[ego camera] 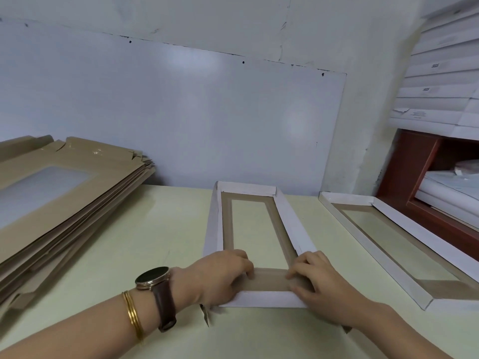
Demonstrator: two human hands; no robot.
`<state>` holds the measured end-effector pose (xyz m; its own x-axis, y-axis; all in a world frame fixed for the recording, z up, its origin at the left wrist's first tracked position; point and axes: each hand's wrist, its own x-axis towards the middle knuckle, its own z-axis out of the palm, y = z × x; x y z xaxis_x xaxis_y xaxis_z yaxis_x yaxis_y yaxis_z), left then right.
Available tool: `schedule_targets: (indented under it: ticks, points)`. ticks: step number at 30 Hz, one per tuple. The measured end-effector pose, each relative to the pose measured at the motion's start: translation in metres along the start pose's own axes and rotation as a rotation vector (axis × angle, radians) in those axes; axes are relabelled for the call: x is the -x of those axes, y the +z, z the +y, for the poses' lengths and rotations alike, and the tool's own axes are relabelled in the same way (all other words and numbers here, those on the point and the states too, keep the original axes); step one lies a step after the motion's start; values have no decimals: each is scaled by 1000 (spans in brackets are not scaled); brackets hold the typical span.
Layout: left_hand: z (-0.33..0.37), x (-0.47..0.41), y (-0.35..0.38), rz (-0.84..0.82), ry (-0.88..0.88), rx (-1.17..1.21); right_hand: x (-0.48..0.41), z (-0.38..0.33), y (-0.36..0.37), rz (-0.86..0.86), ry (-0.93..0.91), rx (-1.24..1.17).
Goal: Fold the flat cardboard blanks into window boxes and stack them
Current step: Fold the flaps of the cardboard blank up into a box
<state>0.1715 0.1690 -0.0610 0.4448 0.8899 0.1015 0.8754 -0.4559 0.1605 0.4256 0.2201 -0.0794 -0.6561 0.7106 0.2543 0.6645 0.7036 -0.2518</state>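
A half-folded window box lies on the pale green table in front of me, white walls raised, brown inside, clear window in its floor. My left hand curls over the near left corner, fingers pressing inside on the brown floor. My right hand curls over the near right corner, fingertips on the same brown strip. The near white wall stands between my hands. A stack of flat brown blanks with windows lies at the left. One folded window box rests at the right.
A white board covers the wall behind the table. At the right stands a red-brown shelf with white packets inside and white stacked boxes above it. A watch and gold bangles sit on my left wrist.
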Motion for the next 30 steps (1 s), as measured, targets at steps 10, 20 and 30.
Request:
schedule_targets:
  ticks: [10,20,30]
  points:
    - [3,30,-1,19,-2,5,24,3,-7,48,-48,68]
    - [0,49,4,78,-16,13,42,13,-9,7,6,132]
    - [8,56,4,123,-124,109,43,8,-22,-41,103,-241]
